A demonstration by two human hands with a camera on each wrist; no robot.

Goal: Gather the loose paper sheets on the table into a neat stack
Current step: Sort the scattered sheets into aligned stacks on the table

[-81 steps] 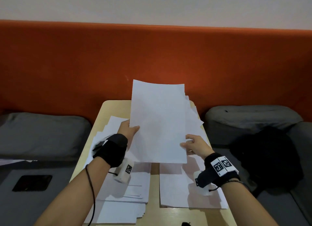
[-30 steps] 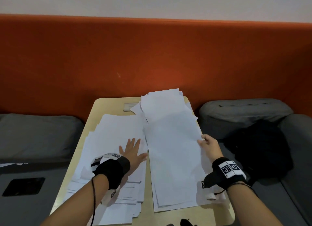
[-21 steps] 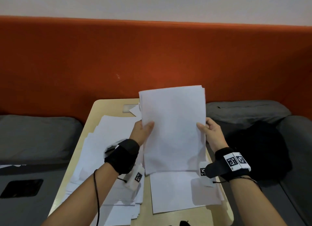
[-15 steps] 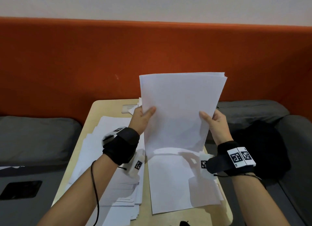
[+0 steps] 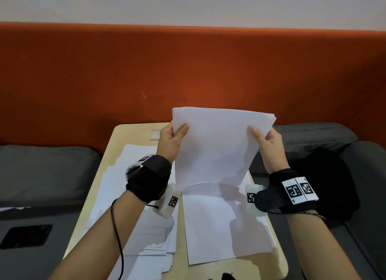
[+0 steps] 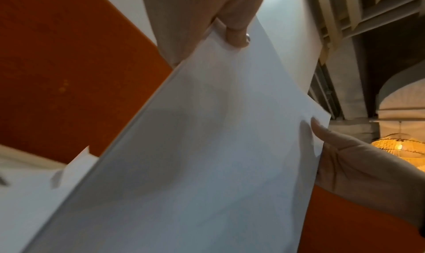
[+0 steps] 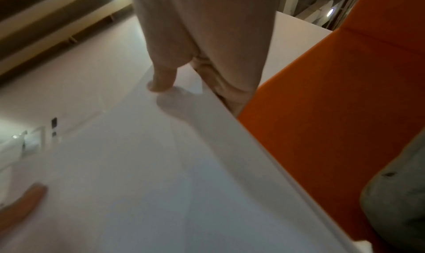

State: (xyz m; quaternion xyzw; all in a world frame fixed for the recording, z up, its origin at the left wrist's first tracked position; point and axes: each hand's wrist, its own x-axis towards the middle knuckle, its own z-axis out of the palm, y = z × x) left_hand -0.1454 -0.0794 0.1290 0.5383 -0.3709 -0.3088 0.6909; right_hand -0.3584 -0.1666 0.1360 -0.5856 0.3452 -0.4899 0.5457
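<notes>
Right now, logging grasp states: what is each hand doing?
Left hand: grips the upright paper bundle at its left edge.
Right hand: grips the bundle's right edge.

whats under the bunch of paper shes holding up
Under the held bunch, gripped by the left hand and right hand, a flat pile of sheets lies on the table. The bunch hides that pile's far end.

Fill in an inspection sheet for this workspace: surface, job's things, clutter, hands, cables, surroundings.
Surface: light wooden table, mostly under paper.
Job's things: held bundle of sheets upright, lower edge on the right pile; fanned, untidy left pile.
Clutter: small grey plate at the far edge.
Hands: left hand and right hand grip the bundle's sides.
Cables: black wire along the left forearm.
Surroundings: orange backrest, grey cushions, black bag.
</notes>
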